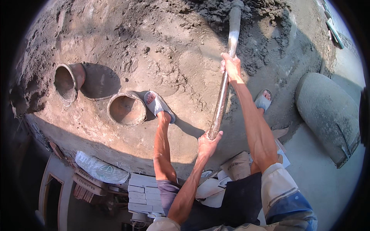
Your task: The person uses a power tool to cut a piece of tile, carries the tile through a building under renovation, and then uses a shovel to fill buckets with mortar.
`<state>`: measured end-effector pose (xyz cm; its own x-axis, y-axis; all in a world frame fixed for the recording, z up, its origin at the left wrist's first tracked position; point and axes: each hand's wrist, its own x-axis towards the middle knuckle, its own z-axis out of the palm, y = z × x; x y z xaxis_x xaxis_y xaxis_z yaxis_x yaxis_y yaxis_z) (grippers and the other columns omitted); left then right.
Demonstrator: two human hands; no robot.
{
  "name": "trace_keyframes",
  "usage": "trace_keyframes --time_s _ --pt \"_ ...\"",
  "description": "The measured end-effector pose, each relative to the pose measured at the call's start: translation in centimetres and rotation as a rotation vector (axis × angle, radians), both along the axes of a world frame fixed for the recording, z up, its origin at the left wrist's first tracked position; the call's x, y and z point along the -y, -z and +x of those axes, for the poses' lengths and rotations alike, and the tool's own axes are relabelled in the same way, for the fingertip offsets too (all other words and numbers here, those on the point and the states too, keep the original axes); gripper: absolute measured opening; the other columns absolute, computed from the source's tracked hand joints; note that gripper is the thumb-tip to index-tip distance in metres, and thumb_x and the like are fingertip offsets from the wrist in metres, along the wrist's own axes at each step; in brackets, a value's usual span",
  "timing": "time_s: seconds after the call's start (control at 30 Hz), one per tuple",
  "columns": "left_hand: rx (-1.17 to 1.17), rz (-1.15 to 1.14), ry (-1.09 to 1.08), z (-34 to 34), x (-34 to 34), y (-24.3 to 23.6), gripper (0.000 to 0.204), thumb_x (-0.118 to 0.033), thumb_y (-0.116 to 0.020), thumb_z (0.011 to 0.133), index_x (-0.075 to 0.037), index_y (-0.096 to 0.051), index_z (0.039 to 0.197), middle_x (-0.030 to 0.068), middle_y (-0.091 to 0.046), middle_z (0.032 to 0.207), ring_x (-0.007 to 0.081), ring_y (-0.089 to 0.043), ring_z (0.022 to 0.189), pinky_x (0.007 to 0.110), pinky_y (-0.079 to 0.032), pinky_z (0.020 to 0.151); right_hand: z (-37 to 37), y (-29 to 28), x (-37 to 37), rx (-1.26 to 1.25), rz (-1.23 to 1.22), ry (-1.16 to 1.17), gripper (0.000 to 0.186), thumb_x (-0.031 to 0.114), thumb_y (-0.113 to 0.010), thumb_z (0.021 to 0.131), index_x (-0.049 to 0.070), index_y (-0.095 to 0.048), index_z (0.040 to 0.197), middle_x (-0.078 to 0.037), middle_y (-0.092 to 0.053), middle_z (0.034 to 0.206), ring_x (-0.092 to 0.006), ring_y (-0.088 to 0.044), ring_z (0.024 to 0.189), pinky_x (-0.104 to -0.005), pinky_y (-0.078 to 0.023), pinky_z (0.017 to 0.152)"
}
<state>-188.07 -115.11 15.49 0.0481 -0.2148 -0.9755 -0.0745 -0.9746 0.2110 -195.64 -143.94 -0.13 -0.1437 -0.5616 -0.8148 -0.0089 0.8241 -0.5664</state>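
Both my hands are closed round the long handle of a hoe (221, 104), which slants up and away from me. My left hand (208, 145) grips its near end. Farther up the shaft, my right hand (231, 66) is wrapped round it with the arm stretched out. The handle's far end bends and is coated grey. It reaches into dark, lumpy wet mortar (266, 23) at the top of the view, and the blade itself cannot be made out there.
Two mortar-caked buckets (127, 109) (69, 82) lie left of my sandalled left foot (156, 103). A large grey, mortar-crusted tub or barrow (327, 111) is at the right. Stacked pale blocks (144, 194), a white sack (101, 168) and a paper bag (237, 165) sit nearer me.
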Motion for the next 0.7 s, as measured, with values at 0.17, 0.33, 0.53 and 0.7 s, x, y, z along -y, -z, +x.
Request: trace_keyframes --time_s 0.17,0.33,0.53,0.7 --pt "0.079 -0.048 -0.003 -4.2 -11.3 -4.3 0.035 -0.034 -0.081 0.091 -0.003 -0.076 0.107 0.0145 -0.072 0.074 0.0248 -0.076 0.072 0.041 -0.058 0.074 -4.1 -6.0 -12.6 -0.018 0.106 0.046 0.018 0.018 -0.067 0.103 0.006 -0.055 0.108 -0.001 -0.055 0.066 -0.0116 -0.052 0.045 -0.0292 -0.044 0.038" --pt "0.015 -0.256 -0.008 -5.9 -9.6 -3.1 0.032 -0.024 -0.083 0.087 -0.002 -0.073 0.107 0.019 -0.073 0.077 0.0333 -0.078 0.078 0.043 -0.059 0.072 -7.2 -16.3 -5.9 0.011 -0.075 0.081 0.016 0.017 -0.063 0.104 0.008 -0.05 0.101 -0.001 -0.05 0.061 -0.0131 -0.048 0.041 -0.0302 -0.041 0.038" --pt "0.031 -0.248 0.191 -5.1 12.7 -0.1 0.048 -0.046 -0.079 0.092 -0.001 -0.073 0.109 0.0175 -0.075 0.083 0.033 -0.074 0.079 0.044 -0.057 0.075 -11.8 -10.6 14.7 0.022 -0.322 0.155 0.022 0.016 -0.065 0.099 0.004 -0.054 0.084 -0.002 -0.052 0.061 -0.0128 -0.052 0.049 -0.0307 -0.045 0.045" --pt "0.094 -0.085 0.244 -6.0 0.4 0.8 0.059 -0.056 -0.073 0.094 -0.001 -0.072 0.114 0.0217 -0.076 0.089 0.037 -0.075 0.084 0.048 -0.058 0.083 -8.1 -1.3 0.7 -0.087 -0.017 0.154 0.024 0.017 -0.068 0.096 0.004 -0.052 0.083 -0.005 -0.056 0.061 -0.0153 -0.056 0.044 -0.0315 -0.043 0.037"
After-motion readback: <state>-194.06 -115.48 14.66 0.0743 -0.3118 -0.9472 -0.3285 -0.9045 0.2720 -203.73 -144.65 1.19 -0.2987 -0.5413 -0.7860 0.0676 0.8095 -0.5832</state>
